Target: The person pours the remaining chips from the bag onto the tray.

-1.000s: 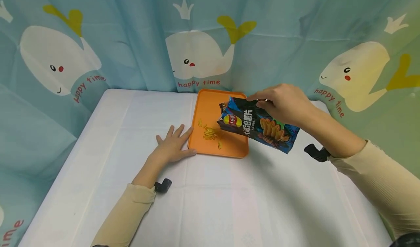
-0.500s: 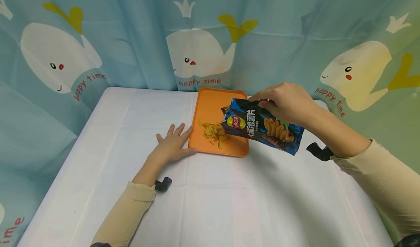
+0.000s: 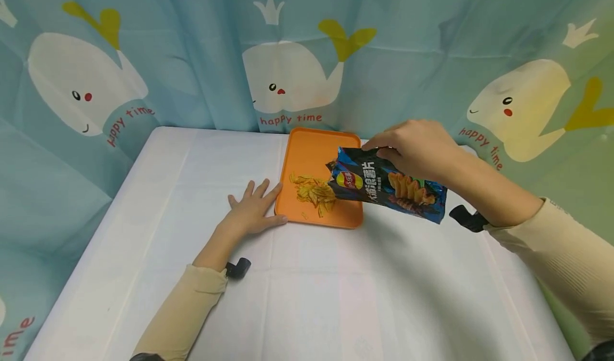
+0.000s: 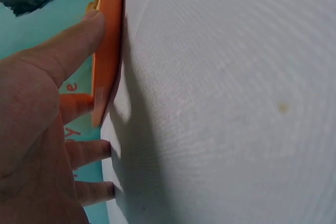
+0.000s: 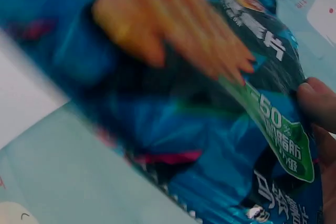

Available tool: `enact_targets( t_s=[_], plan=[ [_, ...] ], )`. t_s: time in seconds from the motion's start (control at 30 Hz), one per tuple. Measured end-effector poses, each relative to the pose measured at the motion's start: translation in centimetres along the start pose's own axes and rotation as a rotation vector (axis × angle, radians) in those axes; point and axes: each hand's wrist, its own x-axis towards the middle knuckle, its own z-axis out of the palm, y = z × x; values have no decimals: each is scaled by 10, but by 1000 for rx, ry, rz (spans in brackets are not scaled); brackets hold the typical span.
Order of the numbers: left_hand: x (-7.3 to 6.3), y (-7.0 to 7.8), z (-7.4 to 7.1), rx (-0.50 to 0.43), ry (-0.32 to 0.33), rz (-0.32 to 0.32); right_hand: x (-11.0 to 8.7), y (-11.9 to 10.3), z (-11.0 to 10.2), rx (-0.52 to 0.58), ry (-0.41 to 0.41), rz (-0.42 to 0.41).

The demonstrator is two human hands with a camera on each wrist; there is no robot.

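My right hand [image 3: 414, 147] pinches the upper edge of a dark blue potato chip bag [image 3: 388, 185], tilted with its torn end low over the orange tray [image 3: 312, 145]. In the right wrist view the chip bag [image 5: 152, 98] fills most of the picture, with the thumb [image 5: 317, 100] at its edge. A heap of yellow chips [image 3: 314, 192] lies on the tray beside the bag's mouth. Fingers spread, my left hand [image 3: 251, 211] rests at the tray's left side. Its thumb [image 4: 86, 32] touches the tray rim [image 4: 108, 45] in the left wrist view.
A white cloth [image 3: 307, 286] covers the table. Behind it hangs a blue-green curtain [image 3: 201, 46] printed with whales, close to the tray's far edge. Black wrist mounts [image 3: 238, 268] show on both arms.
The chip heap on the tray has grown from a few pieces to a larger pile. The bag has shifted slightly right. My left hand stays in place.
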Motion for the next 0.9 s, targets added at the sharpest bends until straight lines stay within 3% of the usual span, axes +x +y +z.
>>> enact_targets(
  t_s=[0.9],
  plan=[
    [0,-1,1,-13,3,-5,2,-8,-9,-62,-13,-74]
  ],
)
